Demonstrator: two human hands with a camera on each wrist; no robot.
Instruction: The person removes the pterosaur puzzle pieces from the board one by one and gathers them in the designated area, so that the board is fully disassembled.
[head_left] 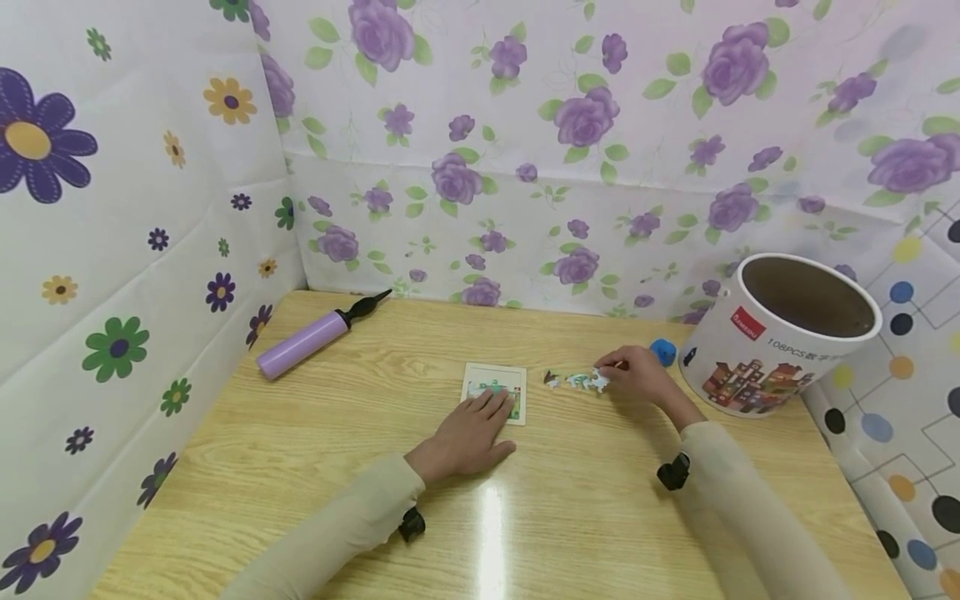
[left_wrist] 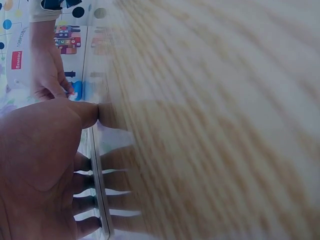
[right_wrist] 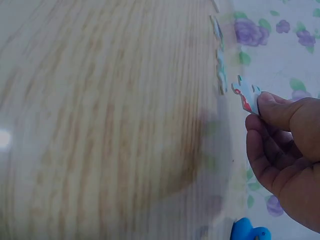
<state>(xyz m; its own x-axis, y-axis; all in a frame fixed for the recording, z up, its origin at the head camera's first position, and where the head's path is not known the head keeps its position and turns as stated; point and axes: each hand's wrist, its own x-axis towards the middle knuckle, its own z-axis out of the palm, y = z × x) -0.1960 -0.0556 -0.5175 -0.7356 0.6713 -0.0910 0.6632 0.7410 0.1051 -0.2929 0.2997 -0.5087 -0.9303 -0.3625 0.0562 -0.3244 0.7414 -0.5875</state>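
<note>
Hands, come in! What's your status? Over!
Left hand resting on puzzle board. Right hand pinching puzzle piece. Loose pieces on table between hands. Blue object near right hand, seemingly out of the way.

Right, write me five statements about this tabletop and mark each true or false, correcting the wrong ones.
1. The left hand rests on the board. True.
2. The right hand holds the pump. False: it pinches a puzzle piece, and the pump lies well to the left of both hands.
3. Other pieces lie between the board and the right hand. True.
4. The bucket stands to the left of the board. False: it stands to the right.
5. A blue thing is on the board. False: it is beside the bucket.
</note>
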